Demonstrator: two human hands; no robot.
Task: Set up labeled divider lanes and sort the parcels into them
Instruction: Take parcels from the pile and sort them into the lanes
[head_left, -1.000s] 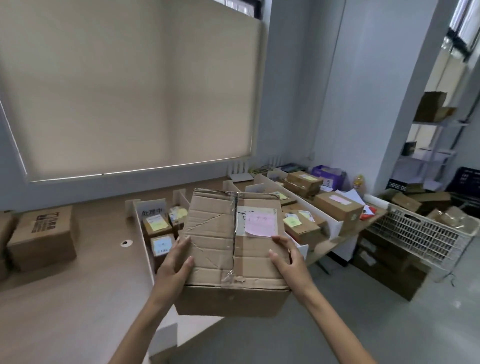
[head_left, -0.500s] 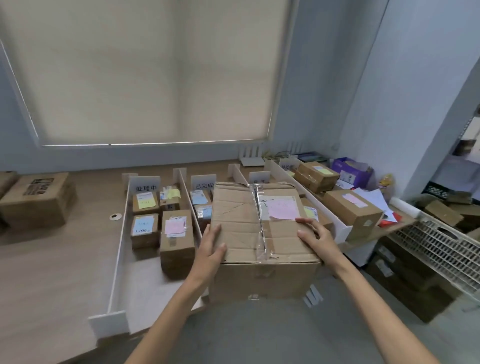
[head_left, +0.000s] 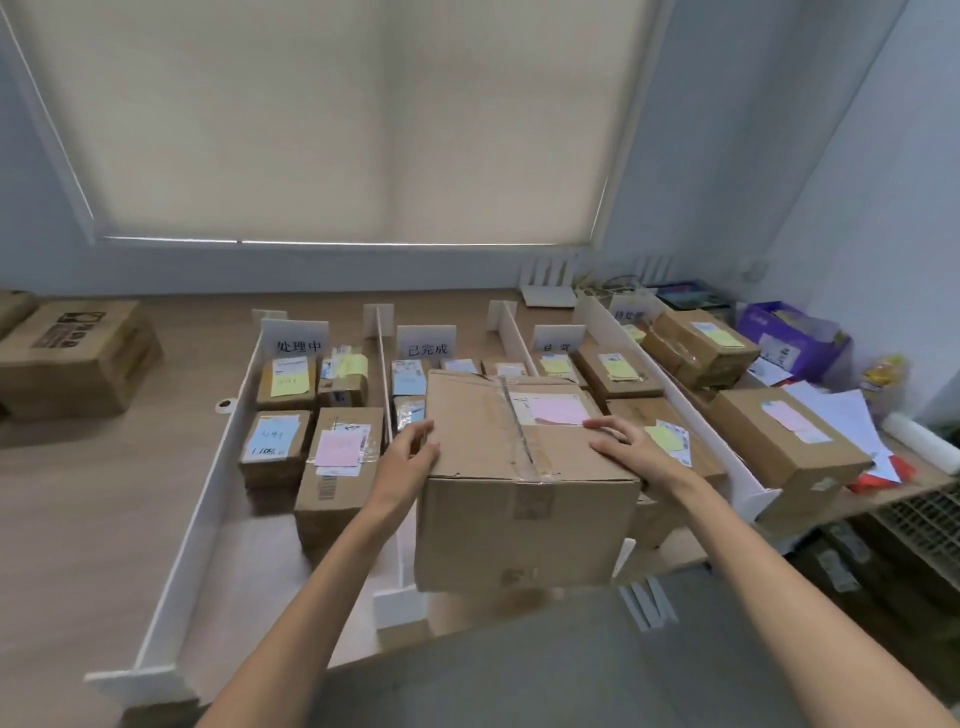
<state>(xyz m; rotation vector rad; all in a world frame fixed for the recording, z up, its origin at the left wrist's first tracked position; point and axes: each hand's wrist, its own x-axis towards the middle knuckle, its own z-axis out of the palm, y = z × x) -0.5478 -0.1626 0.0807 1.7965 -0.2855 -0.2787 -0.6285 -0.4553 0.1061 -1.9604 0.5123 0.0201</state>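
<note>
We see a wooden worktop (head_left: 104, 493) running under a window with a drawn roller blind (head_left: 337, 119), and on it white divider boards (head_left: 208, 499) laid front to back, forming lanes that run away from us toward the window. The largest thing in hand is a big cardboard box (head_left: 524, 473), sitting at the near end of the second lane from the left; whether its base rests on the worktop we cannot tell. Its taped seam runs away from us, its long axis looks to lie across the lane, and a pink note (head_left: 558, 410) is stuck on its top toward the far right corner. Our left hand (head_left: 410, 457) presses flat against the box's left upper edge, fingers spread over the top, and our right hand (head_left: 634, 447) lies open on the top's right edge, so the box is clasped between the two palms. In the left lane stand four smaller parcels (head_left: 337, 467) with yellow, blue and pink notes, behind them a white sign card (head_left: 296, 340) with printed characters. A second sign card (head_left: 427, 343) stands at the far end of the box's own lane. To the right, more labelled parcels fill the next lanes, and a purple carton (head_left: 795, 338) sits near the wall.
</note>
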